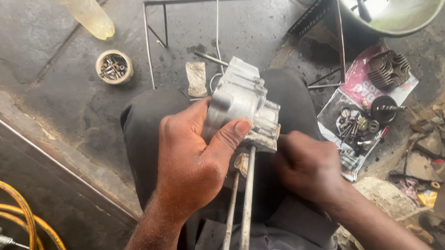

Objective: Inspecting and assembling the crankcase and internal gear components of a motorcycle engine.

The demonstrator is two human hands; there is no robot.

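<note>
Head view: engine casing upright, lengthwise.

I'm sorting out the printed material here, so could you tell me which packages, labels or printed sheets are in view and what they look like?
Printed sheet: flat on the floor right of the right hand; pink, white and black glossy paper, small metal parts resting on it.
No screens or signs visible.

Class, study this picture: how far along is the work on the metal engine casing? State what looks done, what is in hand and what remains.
Done: a finned cylinder and small parts lie off the engine on a magazine.
In hand: the left hand grips the engine casing over the lap; the right hand works where two long studs enter it.
Left: both studs remain seated in the casing.
</note>
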